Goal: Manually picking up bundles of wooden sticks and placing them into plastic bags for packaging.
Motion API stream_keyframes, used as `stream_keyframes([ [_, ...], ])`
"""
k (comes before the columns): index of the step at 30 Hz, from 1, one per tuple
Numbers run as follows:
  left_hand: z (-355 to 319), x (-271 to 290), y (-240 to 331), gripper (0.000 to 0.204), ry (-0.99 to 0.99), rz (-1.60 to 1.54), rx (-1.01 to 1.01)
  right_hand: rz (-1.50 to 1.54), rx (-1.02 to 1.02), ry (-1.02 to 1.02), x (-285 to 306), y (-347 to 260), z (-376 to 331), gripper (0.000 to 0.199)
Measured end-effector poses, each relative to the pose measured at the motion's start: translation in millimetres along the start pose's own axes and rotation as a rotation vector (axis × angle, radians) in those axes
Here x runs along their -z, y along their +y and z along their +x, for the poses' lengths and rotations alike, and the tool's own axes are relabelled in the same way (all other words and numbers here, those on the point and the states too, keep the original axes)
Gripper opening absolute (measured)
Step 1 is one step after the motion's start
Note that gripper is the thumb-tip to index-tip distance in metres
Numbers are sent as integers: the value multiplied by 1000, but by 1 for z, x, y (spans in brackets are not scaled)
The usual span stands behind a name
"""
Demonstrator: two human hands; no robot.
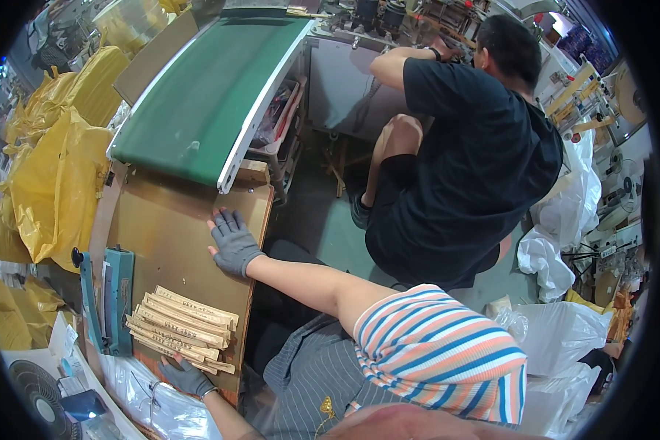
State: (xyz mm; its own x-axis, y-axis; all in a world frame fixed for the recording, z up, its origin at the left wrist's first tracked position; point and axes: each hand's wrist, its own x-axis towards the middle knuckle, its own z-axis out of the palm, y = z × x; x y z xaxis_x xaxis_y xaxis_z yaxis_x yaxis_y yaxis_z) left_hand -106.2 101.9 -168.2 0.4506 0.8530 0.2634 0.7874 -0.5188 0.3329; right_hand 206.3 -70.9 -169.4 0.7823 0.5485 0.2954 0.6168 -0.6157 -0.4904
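Head view, near to far. Your left hand (187, 378), grey glove, sits at the near edge of the brown table (161, 227), fingers spread and resting against the near side of the stack of paper-wrapped sticks (183, 328). Not gripping anything that I can see. Just near of it, clear plastic bags (150, 407) lie crumpled. The stack is fanned out flat on the table, near end, just right of the teal heat sealer (110, 297), which stands along the table's left edge.

Your right hand (233, 240), also grey-gloved, lies palm down further out, fingers splayed flat on the bare tabletop near its right edge. It holds nothing and is well apart from the stack.

Beyond it, the green conveyor belt (209, 95) runs away to the far side, its near end overhanging the table. Yellow bags (55, 169) are piled along the left.

To the far right, another person in a black shirt (477, 161) crouches facing away, arm up at a grey machine (345, 88). White bags (565, 213) sit to the right of them.
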Motion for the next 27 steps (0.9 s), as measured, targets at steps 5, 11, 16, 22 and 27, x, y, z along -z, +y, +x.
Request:
stream_keyframes([
  [5, -1, -1, -2, 65, 11, -12, -2, -4, 8, 7, -1, -3, 1, 64],
  [11, -1, -1, 1, 67, 13, 3, 2, -2, 7, 13, 0, -2, 1, 64],
  [16, -2, -1, 1, 68, 20, -5, -2, -7, 10, 19, 0, -2, 1, 64],
  [22, -3, 3, 7, 68, 21, -22, 1, 0, 9, 12, 0, -2, 1, 63],
  [27, -2, -2, 0, 69, 33, -23, -16, -7, 10, 15, -1, -1, 0, 64],
])
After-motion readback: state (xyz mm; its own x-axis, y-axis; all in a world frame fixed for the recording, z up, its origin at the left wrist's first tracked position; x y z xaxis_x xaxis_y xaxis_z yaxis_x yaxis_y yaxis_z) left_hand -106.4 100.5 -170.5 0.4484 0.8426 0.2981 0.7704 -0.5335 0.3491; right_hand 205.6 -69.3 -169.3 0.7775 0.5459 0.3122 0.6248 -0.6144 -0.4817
